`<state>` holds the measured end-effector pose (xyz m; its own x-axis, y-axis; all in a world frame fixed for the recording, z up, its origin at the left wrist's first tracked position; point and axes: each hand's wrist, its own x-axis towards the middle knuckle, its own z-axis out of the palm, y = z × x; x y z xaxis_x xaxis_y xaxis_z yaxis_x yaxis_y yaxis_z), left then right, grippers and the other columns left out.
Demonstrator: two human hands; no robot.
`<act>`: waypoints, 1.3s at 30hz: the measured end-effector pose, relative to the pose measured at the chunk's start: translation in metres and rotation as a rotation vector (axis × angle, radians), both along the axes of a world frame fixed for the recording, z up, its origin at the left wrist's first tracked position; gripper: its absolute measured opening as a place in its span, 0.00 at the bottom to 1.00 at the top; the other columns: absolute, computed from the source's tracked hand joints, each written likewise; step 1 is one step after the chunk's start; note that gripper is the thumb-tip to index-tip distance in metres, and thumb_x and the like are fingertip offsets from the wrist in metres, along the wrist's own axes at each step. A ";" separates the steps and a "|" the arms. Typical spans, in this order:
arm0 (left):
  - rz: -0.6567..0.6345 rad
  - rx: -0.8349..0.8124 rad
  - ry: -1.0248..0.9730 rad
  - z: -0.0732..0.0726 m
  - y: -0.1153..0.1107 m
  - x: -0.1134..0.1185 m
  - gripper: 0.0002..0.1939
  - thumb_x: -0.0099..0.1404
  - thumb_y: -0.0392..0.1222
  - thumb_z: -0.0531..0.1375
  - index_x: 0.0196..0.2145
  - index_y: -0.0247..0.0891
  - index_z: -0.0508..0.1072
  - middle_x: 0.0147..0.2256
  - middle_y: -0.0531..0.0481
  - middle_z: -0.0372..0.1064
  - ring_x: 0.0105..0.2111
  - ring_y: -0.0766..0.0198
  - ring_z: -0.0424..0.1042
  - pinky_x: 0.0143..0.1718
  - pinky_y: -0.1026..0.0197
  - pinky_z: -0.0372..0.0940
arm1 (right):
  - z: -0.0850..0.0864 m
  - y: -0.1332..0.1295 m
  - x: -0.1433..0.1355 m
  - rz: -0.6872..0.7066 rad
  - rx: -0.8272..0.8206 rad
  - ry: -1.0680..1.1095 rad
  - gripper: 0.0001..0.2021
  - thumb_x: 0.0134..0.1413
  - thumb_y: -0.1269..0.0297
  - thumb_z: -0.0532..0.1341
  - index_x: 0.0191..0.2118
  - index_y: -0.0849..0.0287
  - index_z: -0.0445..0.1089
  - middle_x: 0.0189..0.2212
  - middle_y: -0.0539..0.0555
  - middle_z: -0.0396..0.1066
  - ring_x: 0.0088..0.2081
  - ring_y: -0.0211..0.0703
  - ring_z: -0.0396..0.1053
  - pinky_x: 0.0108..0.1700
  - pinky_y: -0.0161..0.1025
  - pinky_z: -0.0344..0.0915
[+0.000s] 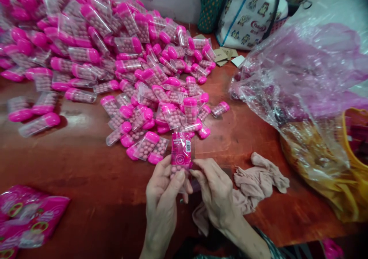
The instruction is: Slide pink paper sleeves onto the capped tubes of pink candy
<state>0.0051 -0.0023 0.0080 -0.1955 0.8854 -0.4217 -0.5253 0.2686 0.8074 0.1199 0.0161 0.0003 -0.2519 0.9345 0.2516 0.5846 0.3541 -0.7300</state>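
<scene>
My left hand (pixel 165 197) is closed around a clear container of small pink balls (pixel 176 170), the thumb lying across its front. A shiny pink printed wrapper (pixel 180 147) with a barcode covers the container's upper part. At the right side of the wrapper, my right hand (pixel 214 192) has thumb and forefinger pinched together, seemingly on its edge; the fingertips hide exactly what they grip. Just beyond both hands lies a big heap of similar clear containers with bright pink caps (pixel 146 144), tumbled in all directions.
Flat pink printed wrappers (pixel 34 216) lie at the lower left. A crumpled beige cloth (pixel 258 178) sits beside my right hand. On the right are a clear-and-purple plastic bag (pixel 304 67) and a yellow bag (pixel 330 197). A printed white bag (pixel 247 17) and cardboard scraps (pixel 224 55) are behind.
</scene>
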 end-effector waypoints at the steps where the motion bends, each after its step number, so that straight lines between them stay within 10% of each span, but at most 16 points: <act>1: -0.023 0.007 0.008 0.000 -0.001 0.001 0.15 0.61 0.34 0.58 0.47 0.39 0.64 0.24 0.55 0.66 0.20 0.70 0.65 0.17 0.70 0.59 | 0.001 0.001 0.000 0.003 -0.014 0.009 0.09 0.62 0.73 0.50 0.44 0.59 0.63 0.30 0.54 0.67 0.32 0.42 0.65 0.33 0.38 0.65; 9: -0.089 0.021 0.199 0.001 -0.001 -0.006 0.17 0.62 0.35 0.57 0.48 0.42 0.61 0.26 0.56 0.65 0.22 0.68 0.65 0.19 0.67 0.60 | 0.011 0.005 -0.005 0.162 0.142 -0.415 0.18 0.56 0.80 0.41 0.31 0.60 0.65 0.24 0.55 0.63 0.27 0.45 0.60 0.31 0.43 0.64; 22: 0.056 -0.056 0.001 0.001 0.003 -0.012 0.19 0.58 0.36 0.61 0.47 0.39 0.64 0.27 0.55 0.67 0.22 0.70 0.65 0.17 0.71 0.59 | 0.009 0.000 -0.011 0.236 0.091 -0.261 0.14 0.59 0.78 0.43 0.28 0.58 0.60 0.24 0.53 0.61 0.26 0.43 0.58 0.29 0.40 0.59; 31: 0.072 -0.143 -0.393 0.006 0.004 -0.008 0.12 0.58 0.32 0.61 0.42 0.36 0.71 0.27 0.52 0.70 0.26 0.73 0.69 0.32 0.70 0.66 | 0.014 -0.012 -0.027 0.025 -0.334 0.167 0.15 0.60 0.63 0.55 0.51 0.57 0.59 0.47 0.56 0.62 0.49 0.46 0.60 0.49 0.42 0.61; 39: 0.157 -0.203 -0.218 0.005 -0.010 0.003 0.18 0.56 0.41 0.63 0.46 0.40 0.72 0.40 0.46 0.73 0.42 0.58 0.72 0.43 0.61 0.66 | 0.015 -0.021 -0.040 -0.102 -0.177 0.143 0.12 0.63 0.68 0.46 0.49 0.59 0.61 0.45 0.59 0.66 0.47 0.47 0.65 0.48 0.46 0.65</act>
<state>0.0078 -0.0121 0.0132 -0.2090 0.7452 -0.6332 -0.7272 0.3144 0.6101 0.0798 -0.0053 0.0157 -0.1276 0.9859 0.1079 0.4971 0.1577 -0.8532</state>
